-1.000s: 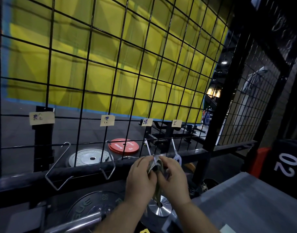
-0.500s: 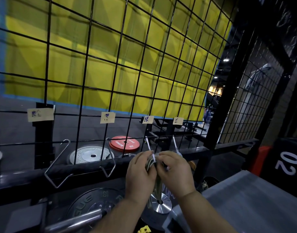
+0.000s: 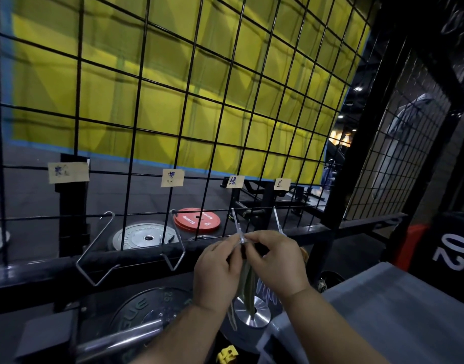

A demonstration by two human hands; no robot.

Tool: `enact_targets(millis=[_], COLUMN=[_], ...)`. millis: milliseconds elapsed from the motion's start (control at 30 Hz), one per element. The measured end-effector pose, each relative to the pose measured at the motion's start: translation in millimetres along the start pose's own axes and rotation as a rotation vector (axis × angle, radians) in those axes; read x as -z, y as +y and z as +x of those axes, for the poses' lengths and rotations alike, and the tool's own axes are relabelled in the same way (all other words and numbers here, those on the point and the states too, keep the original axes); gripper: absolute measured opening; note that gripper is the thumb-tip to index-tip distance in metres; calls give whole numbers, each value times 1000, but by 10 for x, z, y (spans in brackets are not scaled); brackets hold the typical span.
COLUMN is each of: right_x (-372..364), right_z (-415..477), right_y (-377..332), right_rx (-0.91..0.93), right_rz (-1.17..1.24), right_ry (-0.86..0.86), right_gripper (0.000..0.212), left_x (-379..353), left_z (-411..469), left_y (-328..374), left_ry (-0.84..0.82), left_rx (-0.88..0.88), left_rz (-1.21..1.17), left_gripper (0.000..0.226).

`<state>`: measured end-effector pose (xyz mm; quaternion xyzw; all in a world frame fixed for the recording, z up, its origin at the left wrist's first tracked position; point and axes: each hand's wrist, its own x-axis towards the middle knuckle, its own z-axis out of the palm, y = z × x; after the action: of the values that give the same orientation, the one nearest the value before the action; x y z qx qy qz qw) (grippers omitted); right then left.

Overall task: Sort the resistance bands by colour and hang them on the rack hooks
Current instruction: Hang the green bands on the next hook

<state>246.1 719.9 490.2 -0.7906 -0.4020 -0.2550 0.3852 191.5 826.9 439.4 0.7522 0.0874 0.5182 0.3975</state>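
A green resistance band (image 3: 246, 287) hangs down between my two hands, its lower loops dangling toward the floor. My left hand (image 3: 217, 271) and my right hand (image 3: 276, 261) both pinch its top end right at the tip of the third metal hook (image 3: 237, 227). That hook hangs on the black wire grid rack (image 3: 157, 106) under the third paper label (image 3: 235, 181). Two empty hooks (image 3: 99, 248) (image 3: 177, 243) hang further left, and a fourth hook (image 3: 277, 219) hangs to the right. Purple-blue band material (image 3: 265, 291) shows just below my right hand.
Paper labels (image 3: 68, 172) (image 3: 172, 177) (image 3: 282, 184) mark the other hooks. Weight plates (image 3: 146, 237) (image 3: 197, 219) lie on the floor behind the grid, a black plate (image 3: 146, 306) and barbell (image 3: 115, 342) in front. A grey box (image 3: 399, 311) stands at the right.
Both hands lifted the top of the green band slightly, from below the third hook up to its tip. The view moved closer and tilted a little.
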Motion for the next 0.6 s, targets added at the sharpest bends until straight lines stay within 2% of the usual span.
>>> enact_targets(millis=[167, 367, 500, 600], right_x=[-67, -200, -215, -202], right_z=[6, -46, -58, -83], right_y=[-30, 70, 93, 93], right_rx=[85, 222, 171, 40], right_rz=[-95, -203, -140, 59], right_ry=[20, 175, 183, 99], right_gripper=[13, 26, 26, 12], left_x=[-46, -71, -78, -68], left_z=[1, -28, -41, -61], left_y=[41, 111, 124, 104], left_ry=[34, 59, 58, 42], left_rx=[159, 246, 284, 309], left_rz=[-122, -229, -333, -422], left_gripper=[31, 31, 33, 37])
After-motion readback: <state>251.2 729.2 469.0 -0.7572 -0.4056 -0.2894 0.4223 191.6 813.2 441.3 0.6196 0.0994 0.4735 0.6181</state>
